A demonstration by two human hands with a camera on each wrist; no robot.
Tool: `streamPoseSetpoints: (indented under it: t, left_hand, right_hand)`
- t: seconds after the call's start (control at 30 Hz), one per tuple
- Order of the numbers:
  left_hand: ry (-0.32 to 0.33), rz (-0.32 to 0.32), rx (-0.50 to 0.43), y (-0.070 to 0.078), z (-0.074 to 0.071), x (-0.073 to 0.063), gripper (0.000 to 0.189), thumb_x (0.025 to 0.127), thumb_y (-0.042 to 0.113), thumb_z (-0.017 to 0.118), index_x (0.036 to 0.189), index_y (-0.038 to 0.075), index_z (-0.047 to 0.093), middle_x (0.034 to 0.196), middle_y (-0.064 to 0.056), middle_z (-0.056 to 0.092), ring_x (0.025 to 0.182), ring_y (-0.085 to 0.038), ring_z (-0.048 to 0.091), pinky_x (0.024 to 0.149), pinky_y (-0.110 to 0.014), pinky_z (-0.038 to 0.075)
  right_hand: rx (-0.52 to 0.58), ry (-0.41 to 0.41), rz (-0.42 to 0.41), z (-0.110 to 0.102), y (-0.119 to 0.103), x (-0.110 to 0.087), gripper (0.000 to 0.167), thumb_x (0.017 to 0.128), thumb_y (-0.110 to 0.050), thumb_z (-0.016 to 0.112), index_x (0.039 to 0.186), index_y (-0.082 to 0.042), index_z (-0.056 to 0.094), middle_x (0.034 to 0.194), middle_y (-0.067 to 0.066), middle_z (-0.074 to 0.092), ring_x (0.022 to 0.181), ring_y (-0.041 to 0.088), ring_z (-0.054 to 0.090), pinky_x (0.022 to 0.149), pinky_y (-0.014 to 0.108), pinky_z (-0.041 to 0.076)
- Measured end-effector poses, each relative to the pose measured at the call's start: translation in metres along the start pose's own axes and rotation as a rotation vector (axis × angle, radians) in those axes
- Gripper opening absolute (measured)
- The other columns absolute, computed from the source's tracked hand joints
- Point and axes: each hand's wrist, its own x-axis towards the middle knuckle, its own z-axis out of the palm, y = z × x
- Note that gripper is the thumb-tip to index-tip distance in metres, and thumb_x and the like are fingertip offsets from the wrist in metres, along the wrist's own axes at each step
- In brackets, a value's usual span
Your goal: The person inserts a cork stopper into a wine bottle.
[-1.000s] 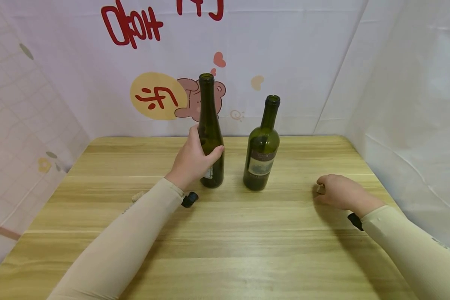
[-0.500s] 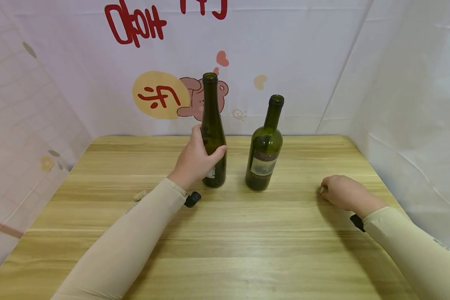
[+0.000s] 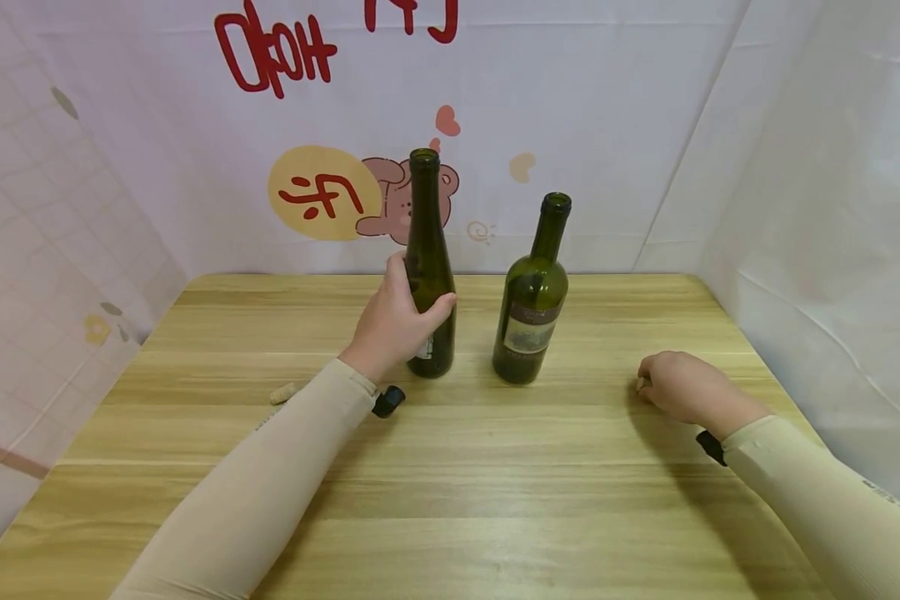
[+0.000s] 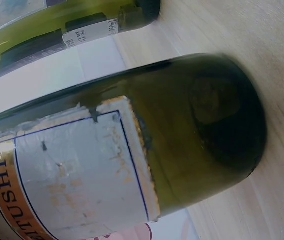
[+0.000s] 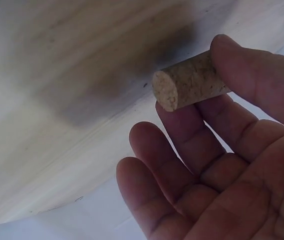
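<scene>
My left hand (image 3: 397,321) grips a tall green wine bottle (image 3: 428,242) around its middle; the bottle stands upright on the table and has no stopper in its mouth. In the left wrist view, the worn label (image 4: 72,175) of this bottle fills much of the picture. My right hand (image 3: 682,385) is over the right side of the table. Between its thumb and fingers it pinches a cork (image 5: 191,82), whose flat end shows in the right wrist view. A second, shorter green wine bottle (image 3: 532,308), also unstoppered, stands to the right of the gripped one.
Another cork (image 3: 282,393) lies on the wooden table (image 3: 450,500), just beyond my left forearm. A white printed cloth (image 3: 607,100) hangs behind the table, with more cloth at both sides.
The cork in my right hand has turned a little between the fingers. My left hand keeps its grip on the tall bottle. The whole view has shifted slightly.
</scene>
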Motion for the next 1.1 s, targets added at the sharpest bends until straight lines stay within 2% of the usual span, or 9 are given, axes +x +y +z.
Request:
streamPoseSetpoints:
  t: [0.33,0.77,1.1]
  left_hand:
    - [0.005,-0.006,0.002,-0.001,0.001,0.0,0.085,0.095,0.054,0.07,0.157,0.017,0.026,0.131,-0.007,0.062,0.113,-0.027,0.066,0.099,-0.054,0.054]
    - [0.001,-0.004,-0.005,-0.001,0.001,0.0,0.084,0.095,0.054,0.07,0.157,0.017,0.025,0.131,-0.007,0.061,0.112,-0.026,0.066,0.099,-0.053,0.054]
    - [-0.002,-0.006,-0.007,-0.001,0.001,0.0,0.085,0.095,0.055,0.07,0.158,0.018,0.025,0.132,-0.006,0.061,0.113,-0.025,0.065,0.099,-0.053,0.054]
  right_hand:
    - [-0.004,0.036,-0.038,-0.002,-0.013,0.003,0.009,0.094,-0.012,0.074,0.087,-0.007,0.07,0.075,0.0,0.063,0.07,0.017,0.055,0.068,0.039,0.051]
    - [0.059,0.092,-0.086,-0.006,-0.038,0.006,0.009,0.094,-0.008,0.072,0.086,-0.011,0.07,0.079,-0.002,0.061,0.073,0.015,0.053,0.069,0.035,0.047]
    - [0.058,0.129,-0.162,-0.008,-0.059,0.007,0.012,0.094,-0.008,0.074,0.085,-0.014,0.069,0.079,-0.005,0.06,0.075,0.013,0.053,0.072,0.036,0.049]
